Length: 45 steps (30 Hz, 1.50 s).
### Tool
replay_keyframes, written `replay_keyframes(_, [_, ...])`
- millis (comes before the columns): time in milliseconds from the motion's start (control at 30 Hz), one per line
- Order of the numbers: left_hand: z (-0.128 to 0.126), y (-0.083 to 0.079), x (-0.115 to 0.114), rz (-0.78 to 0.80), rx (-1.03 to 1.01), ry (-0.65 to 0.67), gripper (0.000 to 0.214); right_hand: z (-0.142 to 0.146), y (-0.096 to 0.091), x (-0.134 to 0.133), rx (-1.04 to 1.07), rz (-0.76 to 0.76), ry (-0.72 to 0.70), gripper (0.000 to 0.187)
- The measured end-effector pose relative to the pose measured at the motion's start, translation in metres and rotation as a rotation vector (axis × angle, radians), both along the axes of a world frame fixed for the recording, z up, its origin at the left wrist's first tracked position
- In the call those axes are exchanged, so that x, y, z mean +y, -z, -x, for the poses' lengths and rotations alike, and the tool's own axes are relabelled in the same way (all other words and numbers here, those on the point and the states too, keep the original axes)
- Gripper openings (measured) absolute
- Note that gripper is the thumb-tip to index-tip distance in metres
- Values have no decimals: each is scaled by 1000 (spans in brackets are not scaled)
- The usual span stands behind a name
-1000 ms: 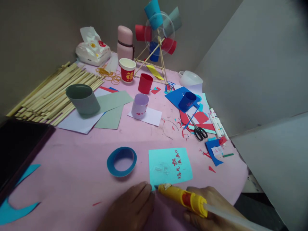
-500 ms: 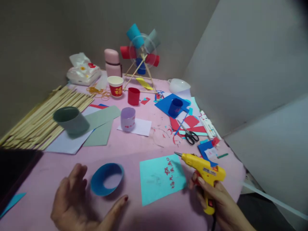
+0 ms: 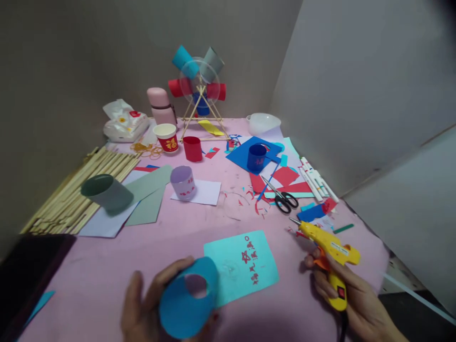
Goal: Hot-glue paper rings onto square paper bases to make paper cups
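Note:
My left hand [image 3: 153, 304] is closed around a blue paper cup [image 3: 190, 304], which it tilts over the table near the front edge. A hole or opening shows in the cup's middle. Partly behind the cup lies a light-blue sheet [image 3: 245, 266] with red handwriting. My right hand [image 3: 342, 285] grips a yellow hot glue gun [image 3: 327, 242] by its handle, fingers near the orange trigger. The gun's metal nozzle points left, to the right of the sheet and clear of it. Its cord runs down out of view.
Scissors [image 3: 281, 194] and paper scraps lie at right, beside white markers [image 3: 317, 180]. A purple paper cup [image 3: 183, 183], a grey-green one [image 3: 107, 192], a red one [image 3: 193, 148] and a dark blue one [image 3: 256, 159] stand about. Wooden sticks [image 3: 78, 190] lie left; a stick-framed wheel [image 3: 200, 90] stands behind.
My left hand has taken hold of the blue paper cup, lifted it off the table and brought it right, against the sheet's left side. My right hand has moved the glue gun right.

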<state>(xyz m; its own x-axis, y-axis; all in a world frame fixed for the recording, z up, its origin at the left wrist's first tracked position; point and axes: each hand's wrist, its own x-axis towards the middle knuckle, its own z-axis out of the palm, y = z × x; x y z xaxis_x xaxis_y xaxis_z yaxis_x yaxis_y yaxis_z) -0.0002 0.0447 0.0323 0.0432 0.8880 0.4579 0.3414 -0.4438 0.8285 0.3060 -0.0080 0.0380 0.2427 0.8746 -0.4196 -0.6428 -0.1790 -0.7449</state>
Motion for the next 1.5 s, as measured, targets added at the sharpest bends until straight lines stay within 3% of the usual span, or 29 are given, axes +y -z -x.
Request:
replay_keyframes(133, [-22,-3,-1,-24,157,156,87,-2,3,-4,22,11,4,14])
replay_keyframes(300, [-26,-5,3,0,295,243,82,-5,6,-8,53,67,41,19])
replay_keyframes(433, [-25,-4,3,6,347,225,67,-6,9,-9,42,65,33,18])
replay_keyframes(600, [-23,-1,5,-86,437,226,75,-6,12,-11,28,96,16,16])
replay_keyframes(767, [-23,0,6,-73,410,197,60,-6,10,-11,-15,114,23,17])
replay_keyframes(933, [-23,-1,5,-57,402,213,69,-5,6,-10,-34,137,14,21])
replay_keyframes(1133, [-23,-2,3,40,394,221,68,-3,1,-9,-42,145,12,20])
replay_keyframes(1500, [-22,6,6,78,382,222,66,-5,6,-11,-36,115,-24,17])
